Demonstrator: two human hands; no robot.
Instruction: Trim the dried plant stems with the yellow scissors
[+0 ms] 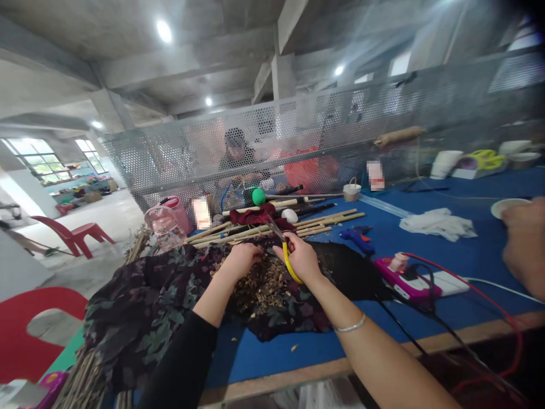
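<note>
My right hand (301, 258) is closed round the yellow handles of a pair of scissors (284, 245), blades pointing up and left. My left hand (242, 259) is curled, fingers down in a heap of dry brown plant clippings (261, 284); what it grips I cannot make out. The clippings lie on a dark floral cloth (140, 312) spread over the blue table (489, 250). Just beyond lie several bamboo sticks (323, 222) and a dark red cloth (253, 217).
A blue glue gun (360, 237), a magenta and white power strip (419, 282) with red and black cables, a white rag (438, 222) and a pink bottle (168, 222) stand about. Another person's hand (525, 247) is at right. A perforated metal screen (298, 136) has a person behind it. Red chairs (76, 236) stand left.
</note>
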